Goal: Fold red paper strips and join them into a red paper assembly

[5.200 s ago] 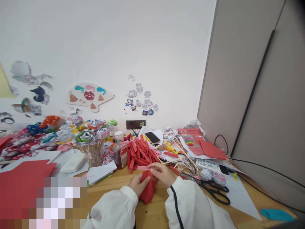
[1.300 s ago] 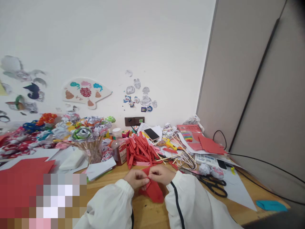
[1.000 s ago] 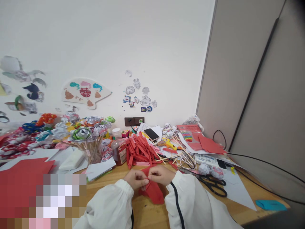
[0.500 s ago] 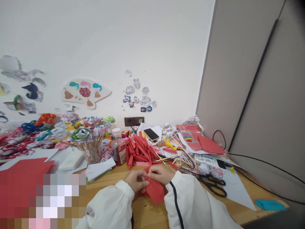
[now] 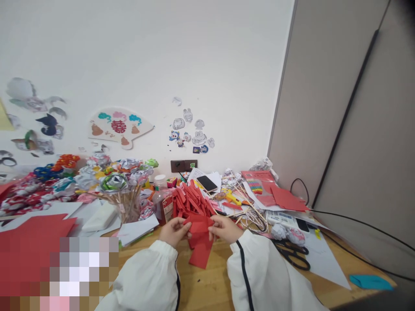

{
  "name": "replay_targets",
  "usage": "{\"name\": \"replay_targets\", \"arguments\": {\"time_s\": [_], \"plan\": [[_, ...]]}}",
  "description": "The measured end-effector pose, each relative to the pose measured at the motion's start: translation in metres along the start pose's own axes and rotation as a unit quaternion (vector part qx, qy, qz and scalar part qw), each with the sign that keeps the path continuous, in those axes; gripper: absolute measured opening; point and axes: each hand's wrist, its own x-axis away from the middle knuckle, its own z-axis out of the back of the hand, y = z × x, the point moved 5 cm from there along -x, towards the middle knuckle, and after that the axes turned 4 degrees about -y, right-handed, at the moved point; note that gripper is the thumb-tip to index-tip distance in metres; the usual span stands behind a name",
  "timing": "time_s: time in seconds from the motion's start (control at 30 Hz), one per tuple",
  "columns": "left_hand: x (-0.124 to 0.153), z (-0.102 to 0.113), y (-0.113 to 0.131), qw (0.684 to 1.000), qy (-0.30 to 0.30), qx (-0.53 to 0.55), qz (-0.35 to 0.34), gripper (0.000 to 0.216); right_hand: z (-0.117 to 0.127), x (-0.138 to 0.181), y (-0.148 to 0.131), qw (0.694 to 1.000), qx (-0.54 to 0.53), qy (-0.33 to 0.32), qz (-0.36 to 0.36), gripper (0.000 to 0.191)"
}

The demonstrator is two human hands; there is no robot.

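Observation:
A folded sheet of red paper (image 5: 200, 239) is held up over the wooden table between my two hands. My left hand (image 5: 175, 232) pinches its upper left edge, and my right hand (image 5: 225, 229) pinches the upper right edge. The lower part of the paper hangs down in an angled flap. Just behind it lies a heap of folded red paper strips (image 5: 191, 198), partly covered by the held sheet. Black-handled scissors (image 5: 293, 255) rest right of my right sleeve, their blades hidden by the sleeve.
Paper flowers on sticks stand in a clear cup (image 5: 125, 209) at left, beside a bottle (image 5: 158, 201). A phone (image 5: 206, 183), a yellow glue gun (image 5: 233, 198) and bead strings (image 5: 253, 221) lie behind. Red sheets (image 5: 35, 229) are at left, a blue folded paper (image 5: 371, 282) at right.
My hands have moved apart, and the red paper has gone from bunched between close fingers to stretched between both hands with a flap hanging down. The view has shifted slightly.

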Motion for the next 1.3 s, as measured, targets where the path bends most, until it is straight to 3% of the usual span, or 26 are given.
{"name": "replay_targets", "arguments": {"time_s": [0.13, 0.37, 0.67, 0.8, 0.93, 1.03, 1.3], "plan": [[0.001, -0.008, -0.009, 0.999, -0.043, -0.009, 0.024, 0.037, 0.002, 0.0, 0.002, 1.0, -0.013, 0.027, -0.01, 0.023], [0.0, -0.008, -0.012, 0.998, -0.039, -0.053, 0.001, 0.038, 0.0, 0.003, -0.004, 1.0, -0.022, -0.009, 0.007, 0.03], [0.005, -0.022, -0.015, 0.989, -0.127, -0.069, 0.042, 0.039, 0.006, 0.0, 0.005, 0.998, -0.023, 0.06, -0.017, 0.033], [0.004, -0.02, -0.022, 0.985, -0.151, -0.045, 0.077, 0.038, 0.011, 0.001, -0.002, 0.996, 0.004, 0.09, 0.024, 0.028], [0.004, -0.021, -0.026, 0.978, -0.177, -0.024, 0.104, 0.038, 0.013, 0.004, -0.012, 0.994, 0.056, 0.076, 0.055, 0.032], [0.005, -0.022, -0.028, 0.978, -0.173, -0.033, 0.115, 0.039, 0.012, 0.003, -0.01, 0.994, 0.068, 0.069, 0.045, 0.029], [0.003, -0.02, -0.024, 0.984, -0.152, -0.001, 0.095, 0.045, 0.009, -0.001, 0.008, 0.997, -0.063, 0.053, -0.012, 0.027]]}}
